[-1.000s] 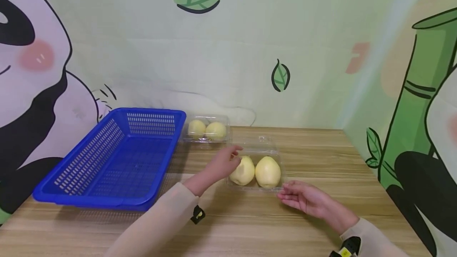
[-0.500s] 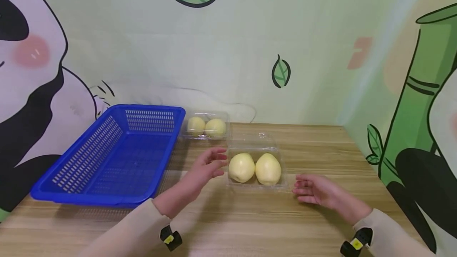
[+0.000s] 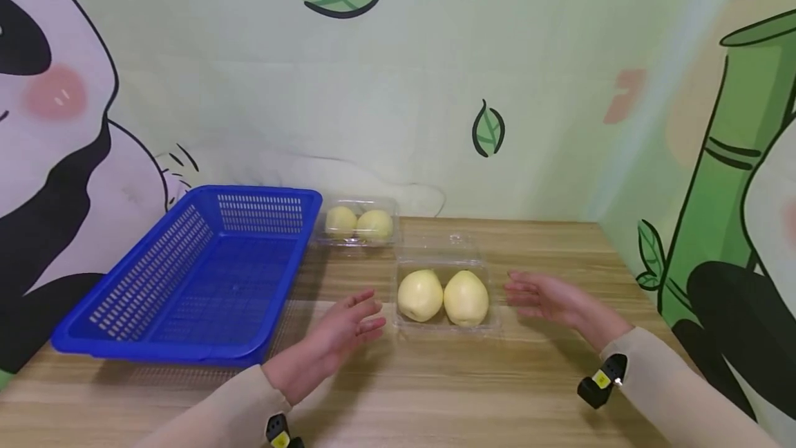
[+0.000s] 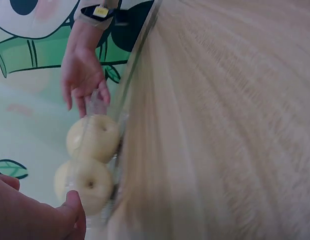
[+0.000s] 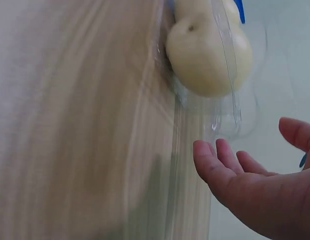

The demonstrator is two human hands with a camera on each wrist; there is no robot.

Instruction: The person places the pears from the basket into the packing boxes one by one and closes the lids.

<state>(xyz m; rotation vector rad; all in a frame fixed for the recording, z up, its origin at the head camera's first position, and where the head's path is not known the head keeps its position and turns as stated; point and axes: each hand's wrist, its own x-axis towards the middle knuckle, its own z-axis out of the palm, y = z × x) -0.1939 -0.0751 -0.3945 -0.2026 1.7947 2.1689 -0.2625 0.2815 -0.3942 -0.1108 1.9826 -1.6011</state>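
A clear plastic clamshell box [image 3: 435, 250] lies on the wooden table with its lid standing up at the back. Inside, side by side, are two pale yellow pears, a left pear [image 3: 420, 295] and a right pear [image 3: 466, 298]. My left hand [image 3: 336, 337] hovers to the box's left, fingers loosely extended and holding nothing. On the other side my right hand [image 3: 550, 301] is just off the box's right edge, palm facing inward, its fingers [image 5: 214, 167] relaxed and apart from the plastic in the right wrist view.
A blue slotted plastic basket [image 3: 295, 254] stands on the left of the table [image 3: 472, 393]. Behind and to the left is a second clear box [image 3: 390, 204] holding two pears. A printed backdrop [image 3: 398, 88] rises along the table's rear edge.
My left hand has drawn back from the left pear, leftward and nearer to me. My right hand has left the front right corner and moved right and farther back. The box stays put.
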